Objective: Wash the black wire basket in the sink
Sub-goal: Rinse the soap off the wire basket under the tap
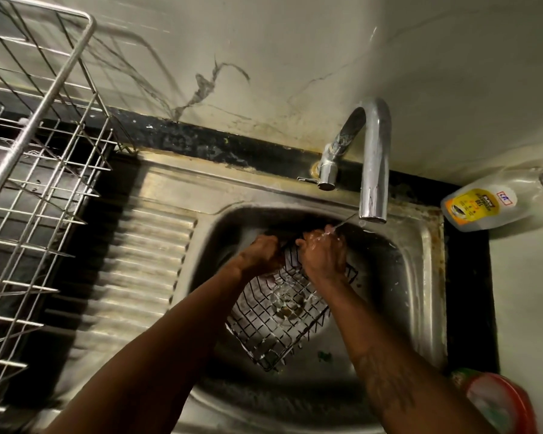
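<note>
Black wire basket [276, 321] tilted in the sink [420, 277], its far rim gripped by the curled left hand [261, 253] and right hand [325, 256] beneath the faucet [373, 158].

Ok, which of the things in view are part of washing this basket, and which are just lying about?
In the job: black wire basket, gripped at its upper edge by the left hand and right hand; stainless steel sink; curved chrome tap, running.

Lying about: silver wire dish rack; clear plastic bottle with yellow label; red-rimmed round container.
</note>
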A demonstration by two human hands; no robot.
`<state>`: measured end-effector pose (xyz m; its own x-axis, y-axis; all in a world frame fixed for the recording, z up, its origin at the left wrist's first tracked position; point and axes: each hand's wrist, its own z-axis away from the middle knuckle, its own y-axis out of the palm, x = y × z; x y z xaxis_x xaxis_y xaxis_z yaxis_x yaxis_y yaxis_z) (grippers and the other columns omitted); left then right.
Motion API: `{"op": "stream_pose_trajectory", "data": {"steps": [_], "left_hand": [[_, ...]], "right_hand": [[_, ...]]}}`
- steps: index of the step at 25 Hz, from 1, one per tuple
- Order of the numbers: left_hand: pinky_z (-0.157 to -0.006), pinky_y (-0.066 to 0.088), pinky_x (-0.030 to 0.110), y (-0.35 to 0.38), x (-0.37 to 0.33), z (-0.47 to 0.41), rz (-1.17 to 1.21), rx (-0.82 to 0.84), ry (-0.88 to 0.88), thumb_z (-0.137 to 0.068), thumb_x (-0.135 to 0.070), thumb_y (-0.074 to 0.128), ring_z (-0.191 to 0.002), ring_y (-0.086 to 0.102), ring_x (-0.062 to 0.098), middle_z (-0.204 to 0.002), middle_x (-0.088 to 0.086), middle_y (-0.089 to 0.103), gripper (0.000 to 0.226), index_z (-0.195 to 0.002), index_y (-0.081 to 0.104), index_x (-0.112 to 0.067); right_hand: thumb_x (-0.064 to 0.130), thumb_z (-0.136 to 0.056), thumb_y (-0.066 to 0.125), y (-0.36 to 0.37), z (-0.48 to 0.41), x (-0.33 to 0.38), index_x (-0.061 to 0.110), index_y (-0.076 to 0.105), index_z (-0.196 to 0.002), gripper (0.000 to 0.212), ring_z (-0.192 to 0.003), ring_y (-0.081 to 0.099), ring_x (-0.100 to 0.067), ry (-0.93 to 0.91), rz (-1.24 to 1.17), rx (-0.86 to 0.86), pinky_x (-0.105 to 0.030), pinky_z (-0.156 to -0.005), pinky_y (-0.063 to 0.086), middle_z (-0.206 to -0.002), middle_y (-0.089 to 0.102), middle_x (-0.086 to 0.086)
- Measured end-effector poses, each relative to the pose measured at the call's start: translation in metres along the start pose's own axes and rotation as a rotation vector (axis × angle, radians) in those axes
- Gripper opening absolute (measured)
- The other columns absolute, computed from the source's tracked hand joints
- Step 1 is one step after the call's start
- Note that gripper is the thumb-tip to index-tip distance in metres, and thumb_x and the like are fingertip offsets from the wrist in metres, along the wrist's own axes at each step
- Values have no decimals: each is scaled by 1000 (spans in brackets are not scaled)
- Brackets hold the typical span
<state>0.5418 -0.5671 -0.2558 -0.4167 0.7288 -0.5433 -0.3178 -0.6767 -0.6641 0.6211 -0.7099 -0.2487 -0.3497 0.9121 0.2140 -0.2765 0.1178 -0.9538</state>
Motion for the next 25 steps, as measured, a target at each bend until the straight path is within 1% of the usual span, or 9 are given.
{"op": "stream_pose_trajectory", "data": {"steps": [3,6,9,12,14,16,19,22,25], "left_hand": [[-73,49,33,3,2,8,27,-40,61,-93,-22,59,-87,67,32,-95,18,70,26,-97,67,3],[-75,46,36,8,-6,8,11,-18,91,-97,-20,57,-92,65,38,-100,22,67,28,-104,64,6],[-74,48,33,3,-24,7,-58,-8,-18,-97,-27,56,-94,67,32,-103,14,70,27,-106,69,-5],[-74,53,34,0,-26,6,-188,-93,-84,-91,-35,56,-93,69,31,-104,11,71,28,-107,70,-17],[-65,55,32,4,-24,1,-54,-8,-88,-97,-25,52,-85,66,37,-114,22,66,31,-119,64,-6],[-55,55,33,4,-26,3,9,6,-31,-98,-18,49,-78,66,44,-111,32,64,33,-116,60,8],[-77,52,39,5,-28,1,105,-74,-68,-92,-23,55,-94,68,40,-101,24,71,30,-102,70,1],[-79,50,40,-10,-28,-1,140,-5,-120,-95,-14,59,-97,67,39,-103,26,70,25,-105,68,6],[-75,52,38,-18,-28,0,91,51,-135,-98,-21,56,-96,69,37,-102,22,71,29,-107,69,3]], "right_hand": [[51,-99,51,0,8,-13,24,73,-106,36,-106,62,-29,60,41,120,-39,-90,52,-117,67,-9],[40,-99,49,2,5,-13,32,72,-113,28,-105,66,-32,-79,8,245,-35,-85,54,-114,71,-6],[33,-98,52,3,-5,-6,29,73,-106,23,-95,67,-28,-185,33,310,-30,-73,51,-104,72,-5],[26,-97,54,7,-15,-6,27,73,-102,20,-87,66,-25,-198,-34,439,-35,-74,56,-100,72,-7],[26,-97,54,10,-17,-8,28,72,-108,22,-95,67,-28,-244,-60,457,-38,-81,56,-107,72,-7],[34,-97,48,8,-19,-10,35,66,-119,28,-103,66,-30,-269,-80,500,-40,-88,55,-117,70,-4],[36,-94,42,-1,-26,-14,51,51,-129,39,-107,65,-30,-278,-18,558,-44,-90,54,-123,67,0],[19,-96,47,-7,-30,-29,47,48,-137,50,-120,60,-34,-257,102,571,-48,-99,50,-138,60,-4],[16,-96,48,1,-24,-40,46,45,-140,54,-123,57,-30,-233,103,643,-45,-102,48,-144,55,-2]]}}
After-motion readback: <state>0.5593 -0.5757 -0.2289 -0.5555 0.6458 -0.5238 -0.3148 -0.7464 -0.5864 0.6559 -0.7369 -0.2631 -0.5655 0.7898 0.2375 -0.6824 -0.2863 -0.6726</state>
